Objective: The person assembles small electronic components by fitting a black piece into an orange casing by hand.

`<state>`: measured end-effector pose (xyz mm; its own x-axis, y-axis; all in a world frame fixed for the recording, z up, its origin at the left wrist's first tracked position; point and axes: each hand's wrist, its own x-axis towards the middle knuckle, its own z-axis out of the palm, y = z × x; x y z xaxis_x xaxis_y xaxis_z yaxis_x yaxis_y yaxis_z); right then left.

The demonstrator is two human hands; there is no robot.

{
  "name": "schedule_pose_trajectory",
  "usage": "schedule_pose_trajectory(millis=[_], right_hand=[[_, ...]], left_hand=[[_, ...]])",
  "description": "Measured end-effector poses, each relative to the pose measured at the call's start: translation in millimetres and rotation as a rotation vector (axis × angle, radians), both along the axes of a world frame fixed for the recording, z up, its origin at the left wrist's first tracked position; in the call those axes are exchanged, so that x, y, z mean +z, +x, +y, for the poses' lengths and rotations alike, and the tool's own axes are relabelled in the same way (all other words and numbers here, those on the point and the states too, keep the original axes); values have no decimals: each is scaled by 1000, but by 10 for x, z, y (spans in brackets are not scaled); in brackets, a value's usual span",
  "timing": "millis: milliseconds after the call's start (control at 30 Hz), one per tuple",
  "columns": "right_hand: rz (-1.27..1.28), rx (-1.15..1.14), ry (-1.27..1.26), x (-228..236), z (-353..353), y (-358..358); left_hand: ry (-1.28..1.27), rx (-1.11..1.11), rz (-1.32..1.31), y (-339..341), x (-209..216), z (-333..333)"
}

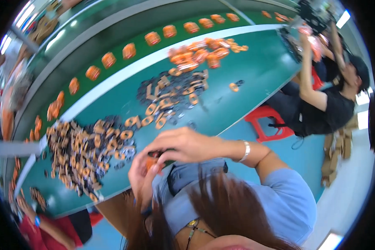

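Both hands are close together at the near edge of the green table, fingers bent around a small orange-and-dark piece (150,161). Most of that piece is hidden by the fingers, so its kind cannot be made out. My left hand (141,179) grips it from the left and below. From the right and above, my right hand (181,142) closes over it with curled fingers. Left of the hands spreads a large heap of orange and black oval ring-shaped parts (77,152). Beyond them lies a second heap of similar parts (171,93).
Orange wrapped packs (202,52) are piled farther back. Past a pale rail, a row of orange packs (129,51) sits on a green belt. A co-worker in black (321,108) sits at right by a red stool (268,121). Another person's arm (50,229) reaches in at lower left.
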<state>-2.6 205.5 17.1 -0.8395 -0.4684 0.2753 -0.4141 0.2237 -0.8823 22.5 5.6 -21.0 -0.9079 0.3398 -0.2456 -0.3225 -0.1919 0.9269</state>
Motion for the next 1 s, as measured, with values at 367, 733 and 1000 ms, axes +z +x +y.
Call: schedule_pose_trajectory(millis=[367,733,1000], right_hand=[[237,-149,164,213,8,8],[306,-120,198,352,-115,10],[506,-44,281,470,-169,0]], left_hand=[[597,-117,-430,-109,257,61],[509,-189,-276,7,269,61],[394,-131,-160,86,320,9]])
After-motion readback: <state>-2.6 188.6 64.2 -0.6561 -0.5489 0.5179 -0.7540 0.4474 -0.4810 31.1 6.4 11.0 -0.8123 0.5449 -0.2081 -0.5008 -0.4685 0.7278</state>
